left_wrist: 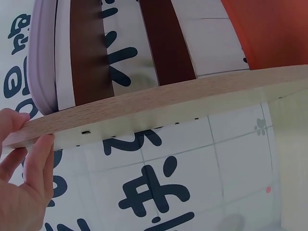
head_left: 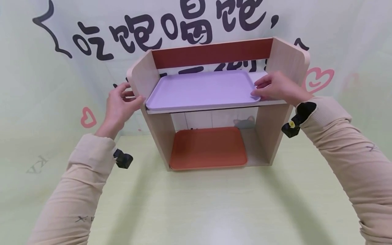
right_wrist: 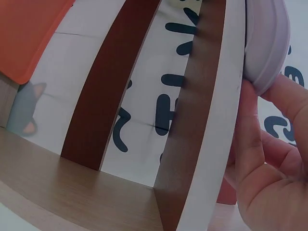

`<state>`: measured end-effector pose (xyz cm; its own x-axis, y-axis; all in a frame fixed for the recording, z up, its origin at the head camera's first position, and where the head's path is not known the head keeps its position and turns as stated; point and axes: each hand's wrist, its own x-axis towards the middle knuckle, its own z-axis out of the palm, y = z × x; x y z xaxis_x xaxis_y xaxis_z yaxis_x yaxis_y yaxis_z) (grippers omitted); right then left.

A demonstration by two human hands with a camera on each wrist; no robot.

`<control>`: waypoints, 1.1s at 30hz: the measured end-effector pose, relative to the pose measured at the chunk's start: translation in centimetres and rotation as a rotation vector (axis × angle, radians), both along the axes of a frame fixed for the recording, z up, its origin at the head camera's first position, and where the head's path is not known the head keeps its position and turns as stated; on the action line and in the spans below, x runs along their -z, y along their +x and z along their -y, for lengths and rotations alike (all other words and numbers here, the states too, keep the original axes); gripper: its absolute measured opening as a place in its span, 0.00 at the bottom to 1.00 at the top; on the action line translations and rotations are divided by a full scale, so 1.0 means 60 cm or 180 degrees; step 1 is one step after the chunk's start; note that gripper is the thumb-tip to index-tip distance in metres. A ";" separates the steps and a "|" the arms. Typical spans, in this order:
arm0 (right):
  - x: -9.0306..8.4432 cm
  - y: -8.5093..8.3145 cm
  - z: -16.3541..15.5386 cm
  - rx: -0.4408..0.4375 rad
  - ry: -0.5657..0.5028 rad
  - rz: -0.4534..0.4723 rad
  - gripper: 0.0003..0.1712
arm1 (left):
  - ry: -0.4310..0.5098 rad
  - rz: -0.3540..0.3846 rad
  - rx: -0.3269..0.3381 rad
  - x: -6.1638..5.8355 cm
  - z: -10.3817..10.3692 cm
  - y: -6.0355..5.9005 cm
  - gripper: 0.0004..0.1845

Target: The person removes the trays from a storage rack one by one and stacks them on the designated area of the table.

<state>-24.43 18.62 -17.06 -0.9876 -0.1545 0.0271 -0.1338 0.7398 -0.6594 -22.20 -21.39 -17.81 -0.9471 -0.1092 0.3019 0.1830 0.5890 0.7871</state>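
Observation:
A light purple tray (head_left: 203, 89) lies on the upper board of a small wooden shelf (head_left: 275, 129). At the tray's right edge my right hand (head_left: 277, 87) pinches it near the front corner. In the right wrist view the thumb and a finger of that hand (right_wrist: 269, 168) meet the corner of the purple tray (right_wrist: 267, 38). My left hand (head_left: 120, 107) holds the shelf's left side panel, thumb on the inner side and fingers on the outer side, as the left wrist view shows around the panel's edge (left_wrist: 120, 103).
An orange tray (head_left: 208, 148) lies in the shelf's lower compartment, nearer its left side. A red-brown board (head_left: 214, 53) spans the top back. The shelf stands on a pale table (head_left: 199, 200), before a white cloth (head_left: 92, 20) with black lettering and pink hearts.

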 end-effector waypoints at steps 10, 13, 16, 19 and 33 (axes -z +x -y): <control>-0.010 0.002 -0.004 -0.0027 -0.0056 0.0108 0.32 | -0.0097 -0.0057 0.0013 -0.008 0.001 -0.003 0.29; -0.011 0.006 -0.003 -0.0045 -0.0042 0.0145 0.34 | -0.0081 -0.0073 0.0009 -0.006 0.001 -0.003 0.29; -0.011 0.012 -0.002 -0.0050 -0.0075 0.0231 0.36 | -0.0095 -0.0082 -0.0004 -0.004 0.001 -0.002 0.29; -0.009 0.019 -0.003 -0.0033 -0.0177 0.0304 0.37 | -0.0111 -0.0075 -0.0016 -0.002 0.001 -0.002 0.29; 0.009 0.072 0.003 0.0071 -0.0469 0.0084 0.36 | -0.0151 -0.0125 -0.0007 0.002 0.003 -0.001 0.30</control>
